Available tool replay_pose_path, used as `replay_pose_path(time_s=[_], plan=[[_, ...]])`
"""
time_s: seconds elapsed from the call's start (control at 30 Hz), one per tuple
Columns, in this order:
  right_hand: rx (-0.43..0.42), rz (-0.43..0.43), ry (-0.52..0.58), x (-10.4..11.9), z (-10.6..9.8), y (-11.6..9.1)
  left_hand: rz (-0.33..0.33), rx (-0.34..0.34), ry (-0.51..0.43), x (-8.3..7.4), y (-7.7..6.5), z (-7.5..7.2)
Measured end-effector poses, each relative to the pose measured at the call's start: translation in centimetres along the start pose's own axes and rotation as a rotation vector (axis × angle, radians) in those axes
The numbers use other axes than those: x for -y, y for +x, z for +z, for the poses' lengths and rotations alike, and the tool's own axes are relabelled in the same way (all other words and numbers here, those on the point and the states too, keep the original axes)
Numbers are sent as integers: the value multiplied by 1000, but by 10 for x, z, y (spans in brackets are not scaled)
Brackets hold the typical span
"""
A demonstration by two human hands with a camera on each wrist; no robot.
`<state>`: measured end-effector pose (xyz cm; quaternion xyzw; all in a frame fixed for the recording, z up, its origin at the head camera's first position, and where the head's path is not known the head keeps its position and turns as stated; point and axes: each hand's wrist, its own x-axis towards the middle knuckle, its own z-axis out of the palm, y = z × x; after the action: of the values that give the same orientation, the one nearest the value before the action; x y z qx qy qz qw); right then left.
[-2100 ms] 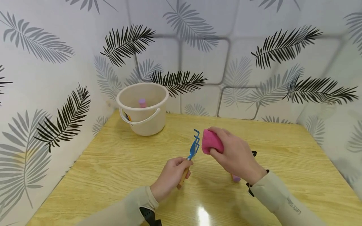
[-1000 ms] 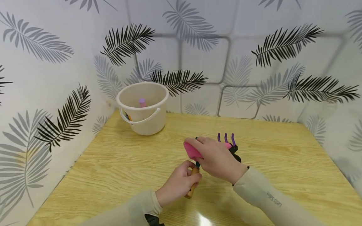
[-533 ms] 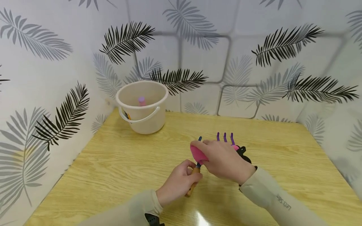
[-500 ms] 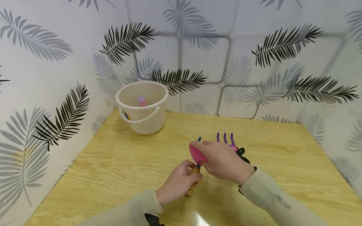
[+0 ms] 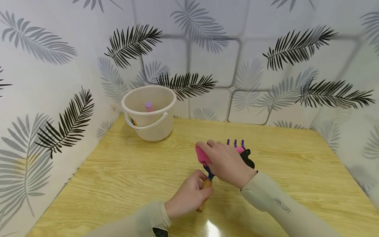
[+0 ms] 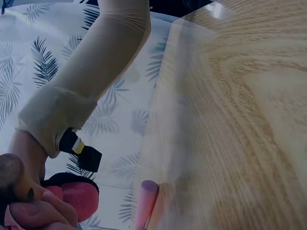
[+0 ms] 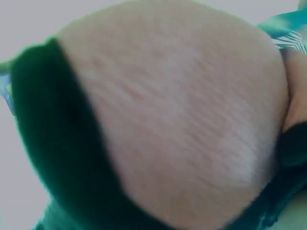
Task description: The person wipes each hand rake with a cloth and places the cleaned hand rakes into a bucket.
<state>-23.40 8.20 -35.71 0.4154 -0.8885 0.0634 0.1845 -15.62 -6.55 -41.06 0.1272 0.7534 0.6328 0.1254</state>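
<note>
Tool (image 5: 208, 184) pinched in left grip (image 5: 189, 194), cloth (image 5: 201, 156) in right grip (image 5: 227, 164)

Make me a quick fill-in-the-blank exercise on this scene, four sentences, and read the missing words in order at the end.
1. The left hand grips a tool whose handle is made of ______.
2. The right hand holds a cloth coloured ______.
3. The three prongs showing just beyond the right hand are coloured ______.
4. The bucket stands toward the far ______ corner of the table.

Missing words: wood; pink; purple; left.
</note>
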Motion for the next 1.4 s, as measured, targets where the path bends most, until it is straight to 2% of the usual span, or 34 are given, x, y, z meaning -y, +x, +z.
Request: replay_pose_path(time_s=[0.13, 0.33, 0.47, 0.7, 0.87, 1.0, 1.13, 1.3, 1.4], plan=[[4, 4, 10, 0, -2, 2, -9, -9, 21, -1, 0, -1], [80, 28, 53, -3, -13, -10, -15, -64, 66, 1, 2, -10], [103, 45, 29, -7, -16, -14, -8, -34, 36, 1, 1, -10], [47, 51, 39, 1, -16, -7, 50, -5, 89, 0, 0, -5], [23, 25, 6, 7, -11, 0, 50, 5, 98, 0, 0, -4], [33, 14, -4, 7, -11, -7, 19, -60, 121, 0, 0, -6], [59, 18, -20, 3, -16, -16, -3, -103, 101, 0, 0, -9], [103, 59, -92, -3, -19, -25, 4, -118, 87, 0, 0, -9], [87, 69, -132, -5, -18, -27, 13, -118, 87, 1, 0, -9]])
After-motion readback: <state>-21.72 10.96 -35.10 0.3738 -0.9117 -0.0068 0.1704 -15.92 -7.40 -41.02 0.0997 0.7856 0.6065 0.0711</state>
